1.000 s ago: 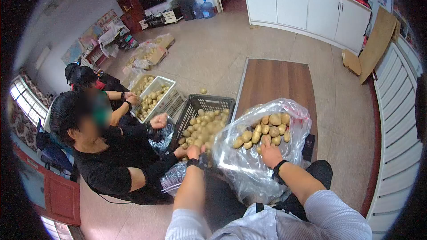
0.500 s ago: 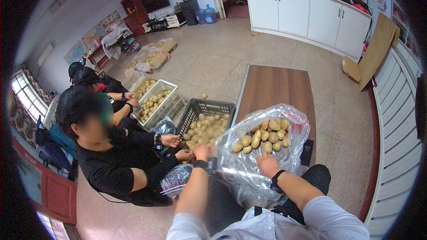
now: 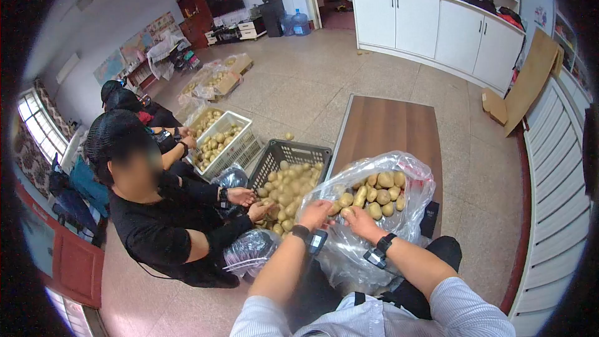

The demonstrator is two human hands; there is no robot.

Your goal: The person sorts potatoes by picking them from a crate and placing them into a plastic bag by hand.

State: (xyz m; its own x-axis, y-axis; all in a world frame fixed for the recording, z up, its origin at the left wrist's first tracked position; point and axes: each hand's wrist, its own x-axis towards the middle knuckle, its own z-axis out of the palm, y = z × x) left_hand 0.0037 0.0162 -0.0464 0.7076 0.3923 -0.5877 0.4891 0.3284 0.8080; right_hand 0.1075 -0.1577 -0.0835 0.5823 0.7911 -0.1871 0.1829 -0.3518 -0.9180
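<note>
My left hand [image 3: 316, 214] is at the left edge of a clear plastic bag [image 3: 412, 171], its fingers bent around something I cannot make out. Close beside it, my right hand [image 3: 362, 221] is over the bag's opening with its fingers closed at a potato, near the pile of potatoes [image 3: 382, 195] inside. The bag rests partly on a brown wooden table [image 3: 393, 126] and hangs toward my lap. To the left of the bag, a black crate [image 3: 293, 150] holds many potatoes [image 3: 287, 188].
A co-worker in black [image 3: 159, 218] sits at the left, both hands over the black crate's near side. Beyond are a white crate [image 3: 240, 143] of potatoes and other people. White cabinets [image 3: 418, 25] line the back, and cardboard [image 3: 533, 81] leans at the right.
My left hand has moved right from the black crate to the bag's edge. My right hand has shifted left toward it. The co-worker's hands have moved slightly at the crate.
</note>
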